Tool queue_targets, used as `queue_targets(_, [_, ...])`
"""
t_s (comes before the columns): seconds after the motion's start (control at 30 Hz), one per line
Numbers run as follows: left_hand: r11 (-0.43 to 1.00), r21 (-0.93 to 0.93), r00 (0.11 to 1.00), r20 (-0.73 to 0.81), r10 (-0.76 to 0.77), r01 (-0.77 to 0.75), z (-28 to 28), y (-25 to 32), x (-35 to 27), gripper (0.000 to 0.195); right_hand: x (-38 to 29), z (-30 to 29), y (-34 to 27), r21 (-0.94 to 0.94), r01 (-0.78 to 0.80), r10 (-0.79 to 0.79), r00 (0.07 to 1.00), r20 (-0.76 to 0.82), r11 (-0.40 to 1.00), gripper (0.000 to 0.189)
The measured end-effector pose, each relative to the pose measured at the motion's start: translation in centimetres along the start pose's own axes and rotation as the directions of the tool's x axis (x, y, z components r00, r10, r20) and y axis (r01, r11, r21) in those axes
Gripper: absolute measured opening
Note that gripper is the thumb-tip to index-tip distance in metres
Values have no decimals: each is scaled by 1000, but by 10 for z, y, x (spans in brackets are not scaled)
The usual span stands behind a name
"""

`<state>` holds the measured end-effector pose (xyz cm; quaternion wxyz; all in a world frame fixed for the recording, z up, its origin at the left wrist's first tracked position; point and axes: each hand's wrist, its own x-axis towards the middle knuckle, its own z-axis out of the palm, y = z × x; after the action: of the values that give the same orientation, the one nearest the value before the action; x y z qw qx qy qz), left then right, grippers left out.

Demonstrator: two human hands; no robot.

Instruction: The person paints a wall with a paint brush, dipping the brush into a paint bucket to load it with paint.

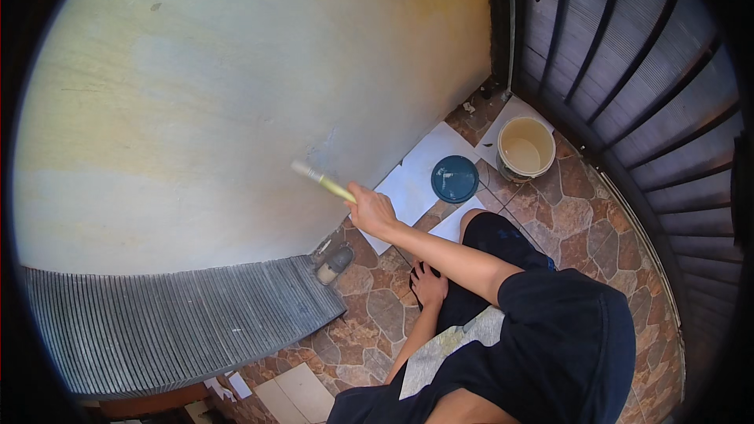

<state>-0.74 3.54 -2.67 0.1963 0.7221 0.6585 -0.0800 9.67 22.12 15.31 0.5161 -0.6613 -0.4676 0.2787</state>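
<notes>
My right hand (372, 209) grips the yellow-green handle of a paintbrush (321, 179). Its pale bristles are in front of the wall (235, 100), whose surface shows patchy yellow and whitish areas; contact between bristles and wall cannot be told. My left hand (430, 287) rests on my left knee, fingers spread and holding nothing. Beyond my right knee stands a bucket (526, 144) with cream-coloured paint inside. A round teal lid (455, 179) lies near it, partly over a white paper sheet (415, 174) along the foot of the wall.
Corrugated sheeting (188, 324) extends along the lower left. At its end sits a small grey and beige object (334, 263). A barred metal gate (624, 88) bounds the right side. Beige tiles (294, 394) lie on the stone-patterned floor (383, 312).
</notes>
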Motion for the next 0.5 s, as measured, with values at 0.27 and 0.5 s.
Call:
queue_targets(0.27, [998, -57, 1000, 23, -17, 18, -19, 17, -5, 54, 57, -45, 43, -159, 35, -50, 995, -90, 987, 19])
queue_targets(0.5, [996, -86, 1000, 0, -15, 15, -21, 18, -6, 54, 72, -107, 105, -232, -210, 132, 941, -311, 950, 19])
